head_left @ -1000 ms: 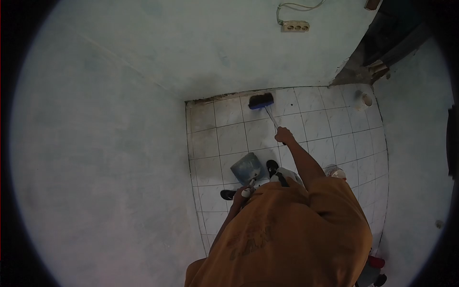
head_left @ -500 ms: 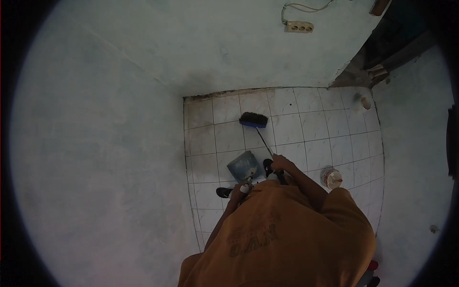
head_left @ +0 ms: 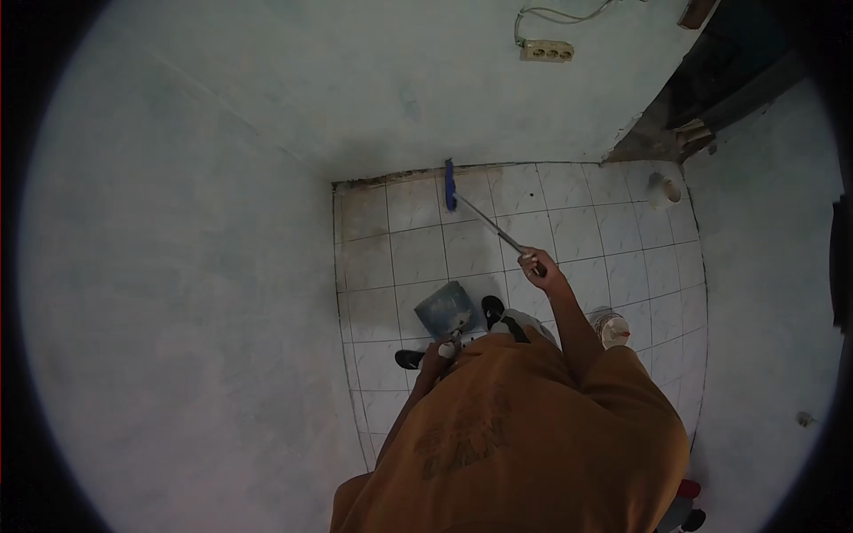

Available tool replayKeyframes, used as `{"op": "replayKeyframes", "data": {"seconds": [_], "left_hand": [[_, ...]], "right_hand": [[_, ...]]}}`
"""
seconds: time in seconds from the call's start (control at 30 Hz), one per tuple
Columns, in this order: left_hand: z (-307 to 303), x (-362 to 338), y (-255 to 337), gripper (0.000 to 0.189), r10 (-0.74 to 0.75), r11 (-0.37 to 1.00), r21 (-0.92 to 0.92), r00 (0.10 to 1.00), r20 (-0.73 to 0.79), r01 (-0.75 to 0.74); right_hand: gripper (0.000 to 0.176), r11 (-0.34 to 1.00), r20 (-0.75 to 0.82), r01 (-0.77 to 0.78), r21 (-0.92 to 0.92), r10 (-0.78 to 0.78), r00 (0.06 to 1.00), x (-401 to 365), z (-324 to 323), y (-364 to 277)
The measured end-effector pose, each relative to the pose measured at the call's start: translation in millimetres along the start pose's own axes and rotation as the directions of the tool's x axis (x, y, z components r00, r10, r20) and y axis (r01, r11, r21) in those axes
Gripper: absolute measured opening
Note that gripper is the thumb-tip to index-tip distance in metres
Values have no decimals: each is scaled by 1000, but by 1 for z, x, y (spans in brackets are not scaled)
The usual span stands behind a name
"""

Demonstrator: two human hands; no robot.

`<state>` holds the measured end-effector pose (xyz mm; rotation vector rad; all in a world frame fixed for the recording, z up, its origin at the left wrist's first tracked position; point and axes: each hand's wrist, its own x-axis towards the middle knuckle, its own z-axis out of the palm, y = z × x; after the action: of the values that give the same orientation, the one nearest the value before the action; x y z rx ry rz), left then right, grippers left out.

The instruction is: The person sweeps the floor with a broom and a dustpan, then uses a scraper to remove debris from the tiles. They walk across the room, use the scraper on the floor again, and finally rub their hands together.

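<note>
Head view: right hand [head_left: 538, 264] clenched on the broom [head_left: 450, 186] at upper centre, left hand [head_left: 438, 354] gripping the dustpan [head_left: 444, 310]; short, low strokes toward the pan's lip would probably serve best.

Walls and floor surveyed.
A power strip [head_left: 546, 51] is seen on the wall [head_left: 400, 98]; a cup [head_left: 613, 329] is spotted on the tiled floor [head_left: 622, 233].
</note>
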<state>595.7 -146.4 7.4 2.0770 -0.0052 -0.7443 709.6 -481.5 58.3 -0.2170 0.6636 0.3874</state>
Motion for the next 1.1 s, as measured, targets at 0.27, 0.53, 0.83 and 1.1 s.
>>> {"op": "replayKeyframes", "data": {"seconds": [0.27,0.53,0.83,1.1], "left_hand": [[12,-14,-28,21,78,985,-153,997,-4,-78],[8,-38,-10,21,144,977,-138,981,-127,-162],[9,-24,-32,22,61,983,-172,998,-2,-60],[11,-7,-23,20,92,976,-201,996,0,-90]], "right_hand": [[18,939,128,312,148,-331,935,99,-42,27],[16,722,293,-7,692,-271,917,69,-24,46],[28,972,-227,-28,-235,-27,973,84,-50,44],[34,963,-284,-197,-184,140,948,46,-78,43]]}}
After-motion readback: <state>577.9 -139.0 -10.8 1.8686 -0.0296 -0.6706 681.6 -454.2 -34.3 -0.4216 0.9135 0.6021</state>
